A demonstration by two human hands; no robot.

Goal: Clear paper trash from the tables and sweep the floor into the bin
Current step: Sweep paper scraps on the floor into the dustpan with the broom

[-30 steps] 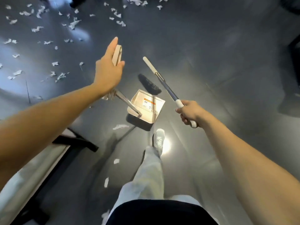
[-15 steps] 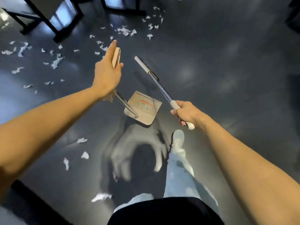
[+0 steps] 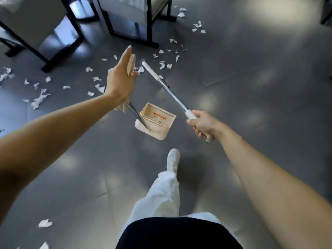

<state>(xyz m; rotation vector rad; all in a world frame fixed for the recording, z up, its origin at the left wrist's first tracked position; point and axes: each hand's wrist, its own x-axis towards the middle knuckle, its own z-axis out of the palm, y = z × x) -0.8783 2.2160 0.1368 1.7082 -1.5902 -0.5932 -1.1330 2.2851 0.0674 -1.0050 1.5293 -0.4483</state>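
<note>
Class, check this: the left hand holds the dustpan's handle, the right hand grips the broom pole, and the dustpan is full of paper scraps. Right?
No. The head view shows the dustpan empty, its label bare; the paper scraps lie on the floor ahead. The rest stands: the left hand holds its handle, the right hand grips the broom pole.

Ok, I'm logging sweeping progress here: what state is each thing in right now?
Dustpan: empty, carried by its long handle.
Broom: held at its white grip, pole slanting forward, brush end not discernible.
Paper scraps: scattered on the floor, unswept.
Left hand: holds the top of the dustpan handle.
Right hand: grips the broom.
</note>
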